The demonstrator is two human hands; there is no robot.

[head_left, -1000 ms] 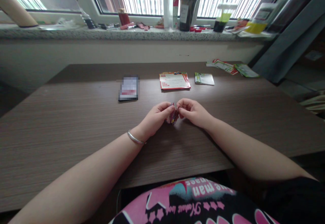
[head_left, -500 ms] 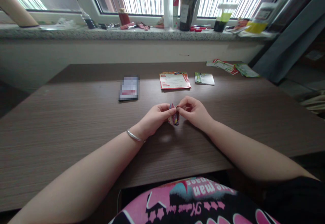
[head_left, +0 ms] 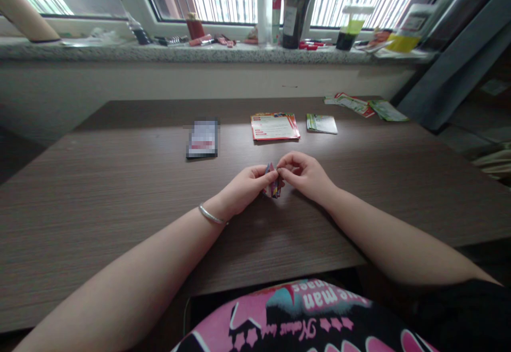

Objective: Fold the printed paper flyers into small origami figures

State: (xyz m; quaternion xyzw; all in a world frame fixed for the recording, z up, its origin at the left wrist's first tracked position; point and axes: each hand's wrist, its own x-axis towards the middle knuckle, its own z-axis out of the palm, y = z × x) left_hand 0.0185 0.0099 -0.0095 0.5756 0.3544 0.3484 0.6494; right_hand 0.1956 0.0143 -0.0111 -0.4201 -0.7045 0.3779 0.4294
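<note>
Over the middle of the table, my left hand (head_left: 248, 187) pinches a small, shiny, multicoloured wrapper (head_left: 272, 189) between thumb and fingers. It stands roughly upright and looks folded or creased; whether it is paper or foil I cannot make out. From the other side, my right hand (head_left: 305, 175) has its thumb and forefinger closed at the wrapper's upper right edge, close against my left thumb. Part of the wrapper is hidden behind the fingers. Beyond my hands lie a stack of red-edged printed cards (head_left: 275, 127) and a smaller stack of green-and-white cards (head_left: 321, 123).
A phone-like flat object (head_left: 203, 139), its face pixelated, lies left on the wooden table (head_left: 99, 197). Red and green torn wrappers (head_left: 355, 105) rest at the far right corner. Bottles (head_left: 295, 16) and small clutter stand on the stone windowsill (head_left: 223, 54) behind.
The wrapper has shifted very slightly left and turned a little in my fingers. My right hand has moved slightly left with it. Everything else stays in place.
</note>
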